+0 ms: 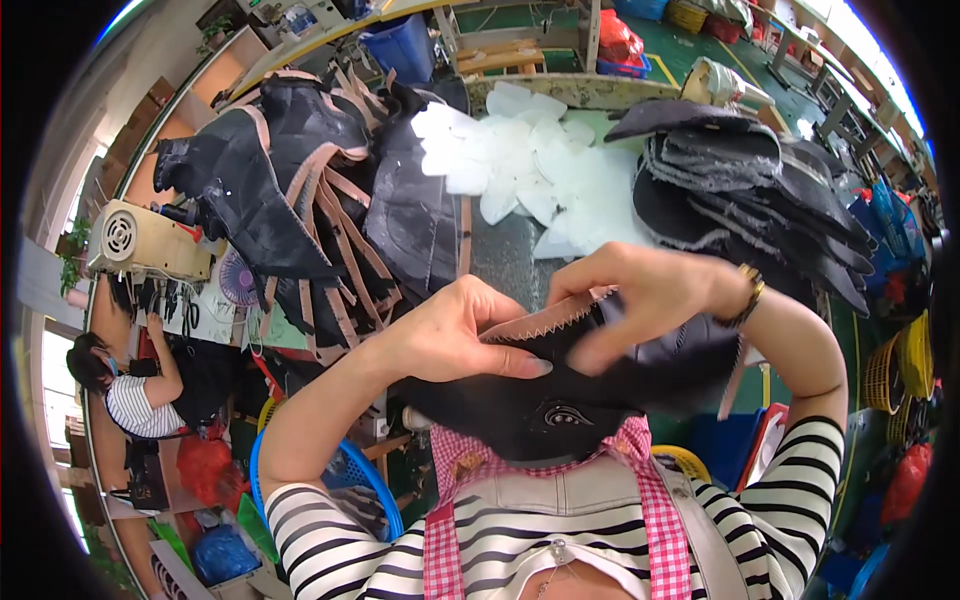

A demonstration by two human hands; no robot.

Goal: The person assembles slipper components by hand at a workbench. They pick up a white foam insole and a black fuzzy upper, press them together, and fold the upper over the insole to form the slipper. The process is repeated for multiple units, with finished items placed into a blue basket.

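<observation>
A black cap [500, 415] is held in front of my chest, with a small embroidered mark on its front. Along its edge runs a tan sweatband [545, 322] with light zigzag stitching. My left hand [450, 335] pinches the left end of this band, thumb below and fingers above. Over the band's right part is my right hand [645, 295], its fingers closed on the cap's edge and slightly blurred by motion. A loose strip of tan band [732, 385] hangs at the cap's right side.
Black cap crowns with tan bands [270, 180] are heaped at the left of the table. White translucent visor inserts [530, 150] spread across its middle. At right are stacked black curved visor pieces [745, 180]. A co-worker [135, 385] sits at left by a sewing machine [150, 243].
</observation>
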